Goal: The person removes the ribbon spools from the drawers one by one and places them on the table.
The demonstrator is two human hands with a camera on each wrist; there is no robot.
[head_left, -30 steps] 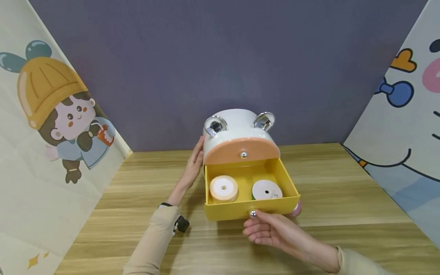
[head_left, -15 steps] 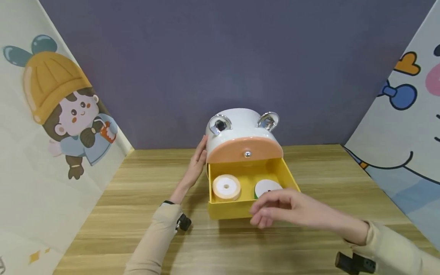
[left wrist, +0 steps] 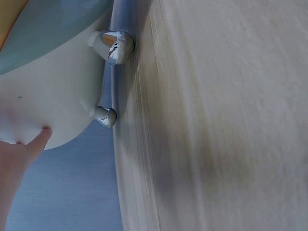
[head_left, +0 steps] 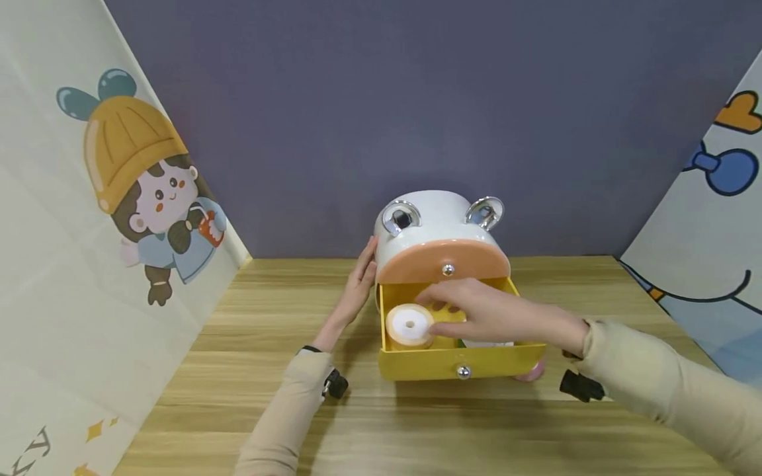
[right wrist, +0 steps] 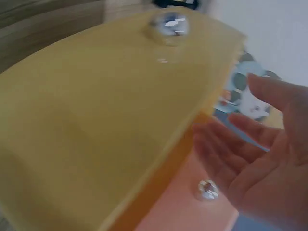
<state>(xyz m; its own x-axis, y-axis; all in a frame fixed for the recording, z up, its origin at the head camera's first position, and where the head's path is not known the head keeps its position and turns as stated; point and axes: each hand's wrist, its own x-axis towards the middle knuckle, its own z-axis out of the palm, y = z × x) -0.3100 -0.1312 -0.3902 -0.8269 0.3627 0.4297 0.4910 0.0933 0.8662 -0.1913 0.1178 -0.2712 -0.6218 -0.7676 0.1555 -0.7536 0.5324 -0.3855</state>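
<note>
A white frog-faced drawer box (head_left: 439,215) stands at the back of the table, its yellow lower drawer (head_left: 423,365) pulled out. In the drawer's left part lies a peach ribbon spool (head_left: 409,325) with a white face. A second spool (head_left: 489,344), white-faced with a green edge, is mostly hidden under my right hand (head_left: 479,309). That hand hovers over the drawer, thumb and fingers apart, fingertips close to the peach spool. My left hand (head_left: 359,283) rests against the box's left side; in the left wrist view a fingertip touches the white wall (left wrist: 62,91).
The closed upper drawer has an orange front (head_left: 411,266) with a silver knob (head_left: 448,270). Another silver knob (head_left: 464,372) sits on the yellow drawer. Something pink (head_left: 532,370) shows beside the drawer's right side. A dark wall (head_left: 417,99) rises right behind the box.
My right hand has let go of the yellow drawer's knob and moved up and over the drawer toward the peach spool. The left hand stays on the box's side. The view has shifted slightly.
</note>
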